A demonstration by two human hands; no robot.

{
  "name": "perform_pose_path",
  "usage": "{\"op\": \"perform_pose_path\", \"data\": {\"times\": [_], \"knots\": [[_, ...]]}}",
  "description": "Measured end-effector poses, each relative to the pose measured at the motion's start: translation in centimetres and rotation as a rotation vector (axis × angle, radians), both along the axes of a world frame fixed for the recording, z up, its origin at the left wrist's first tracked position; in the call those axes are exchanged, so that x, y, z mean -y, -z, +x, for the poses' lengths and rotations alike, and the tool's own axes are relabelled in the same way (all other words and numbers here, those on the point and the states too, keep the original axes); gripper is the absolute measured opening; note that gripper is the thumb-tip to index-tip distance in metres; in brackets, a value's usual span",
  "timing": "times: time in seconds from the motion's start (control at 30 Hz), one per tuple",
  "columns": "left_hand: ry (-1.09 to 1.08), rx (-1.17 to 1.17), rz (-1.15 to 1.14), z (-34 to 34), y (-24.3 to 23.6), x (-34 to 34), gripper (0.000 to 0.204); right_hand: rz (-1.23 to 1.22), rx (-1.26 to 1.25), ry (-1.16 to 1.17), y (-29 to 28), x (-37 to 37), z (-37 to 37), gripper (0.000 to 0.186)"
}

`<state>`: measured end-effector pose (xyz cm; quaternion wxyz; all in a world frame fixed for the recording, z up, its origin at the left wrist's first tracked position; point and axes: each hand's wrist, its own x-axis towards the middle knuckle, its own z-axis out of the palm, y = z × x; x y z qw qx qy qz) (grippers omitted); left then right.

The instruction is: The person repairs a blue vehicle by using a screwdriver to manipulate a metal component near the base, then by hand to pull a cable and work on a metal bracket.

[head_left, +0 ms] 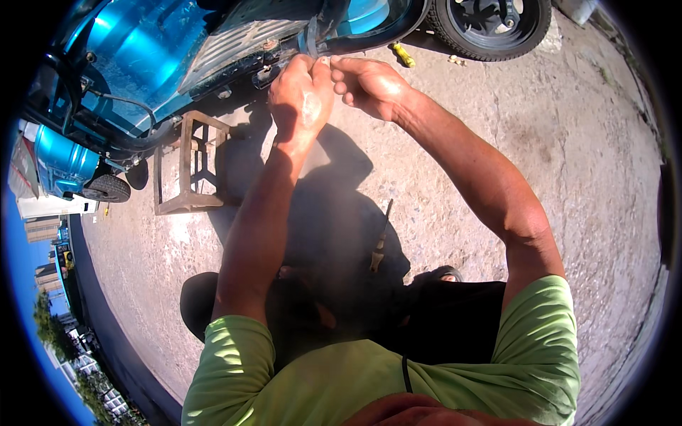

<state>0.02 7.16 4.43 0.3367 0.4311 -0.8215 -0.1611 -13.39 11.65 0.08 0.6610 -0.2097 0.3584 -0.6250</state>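
Observation:
My left hand (304,96) and my right hand (371,85) meet at the lower edge of a blue vehicle (145,42). The left fingers are curled closed beside a grey strip (311,44) that hangs at this edge. My right thumb and forefinger are pinched together next to the left fingertips, with the other fingers curled under. Whatever lies between the fingertips is too small to make out. Behind the hands runs a ribbed metal step (238,50) with a dark bracket (266,71) below it.
A rusty metal stand (186,202) is on the concrete at left. A screwdriver (379,254) lies in my shadow near my feet. Beyond my right hand are a yellow object (403,55) and a black wheel (490,25). Another blue vehicle (67,157) stands far left.

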Motion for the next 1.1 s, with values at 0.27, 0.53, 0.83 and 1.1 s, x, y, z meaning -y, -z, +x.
{"op": "perform_pose_path", "data": {"times": [0.27, 0.53, 0.83, 1.1], "knots": [[0.023, -0.081, 0.024, 0.3, -0.1, 0.0, 0.024, 0.006, 0.002, 0.005, -0.4, -0.1, 0.2, 0.018], [0.023, -0.054, -0.022, 0.3, 0.2, 0.2, 0.024, -0.004, 0.009, -0.009, -0.4, -0.1, 0.0, 0.018], [0.028, -0.035, -0.017, 0.1, -0.1, 0.0, 0.022, -0.009, 0.044, -0.021, 0.4, 0.0, -0.2, 0.013], [0.049, -0.095, 0.010, 0.2, 0.3, 0.2, 0.021, -0.015, 0.060, -0.024, 0.7, 0.3, -0.3, 0.012]]}}
